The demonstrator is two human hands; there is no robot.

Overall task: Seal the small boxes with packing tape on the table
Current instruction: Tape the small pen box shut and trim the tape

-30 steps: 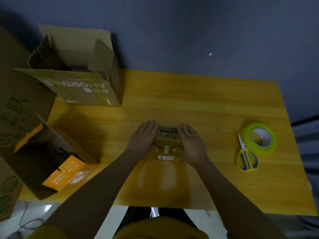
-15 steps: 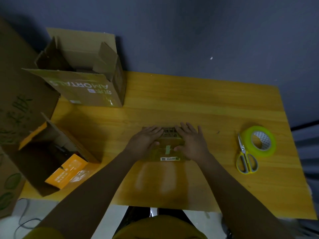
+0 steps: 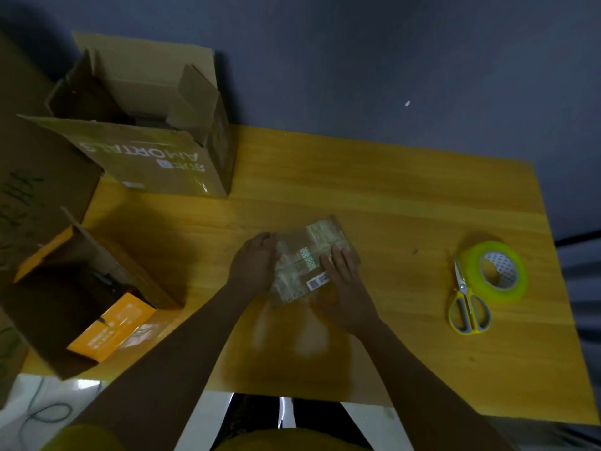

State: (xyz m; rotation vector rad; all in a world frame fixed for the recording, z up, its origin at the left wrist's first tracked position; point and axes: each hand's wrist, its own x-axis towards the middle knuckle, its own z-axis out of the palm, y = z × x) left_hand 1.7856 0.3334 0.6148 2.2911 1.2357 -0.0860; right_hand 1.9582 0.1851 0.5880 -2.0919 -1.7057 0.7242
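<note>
A small brown box [image 3: 304,255] lies at the middle of the yellow wooden table [image 3: 390,203], turned at an angle. It is glossy with clear tape and carries a white barcode label and a green-dotted sticker. My left hand [image 3: 255,263] grips the box's left side with its fingers curled over the edge. My right hand [image 3: 346,284] lies on the box's right part, fingers straight along its top. A yellow-green roll of packing tape [image 3: 497,271] rests at the table's right side, apart from both hands.
Yellow-handled scissors [image 3: 468,302] lie just left of the tape roll. A large open carton [image 3: 146,157] stands at the table's back left. A second open carton [image 3: 81,294] with orange flaps sits at the front left corner.
The box has been turned from square-on to an angle, its far end swung right. My left hand moved from lying flat beside it to curling over its left edge.
</note>
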